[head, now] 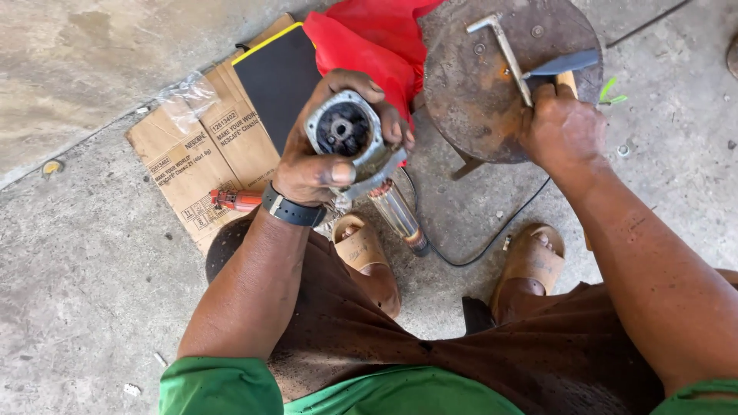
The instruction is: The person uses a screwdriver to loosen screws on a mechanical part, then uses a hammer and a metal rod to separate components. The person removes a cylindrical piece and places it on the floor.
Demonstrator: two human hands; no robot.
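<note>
My left hand [323, 154] grips a grey metal motor housing [347, 129], its round open end with a dark bore facing up at me. A black band sits on that wrist. My right hand [561, 127] rests on a round rusty metal stand [477, 84] and holds a dark flat blade tool [565, 63] by its handle. The blade lies against a grey L-shaped metal bar [507, 50] on the stand. A motor armature with copper windings [396, 215] lies on the floor between my sandalled feet.
Flattened cardboard [196, 154] lies on the concrete floor, with a black pad with a yellow edge [280, 77] and red cloth [369, 34] on it. A small red-handled tool [234, 200] rests by the cardboard. A black cable [492, 234] runs past my right foot.
</note>
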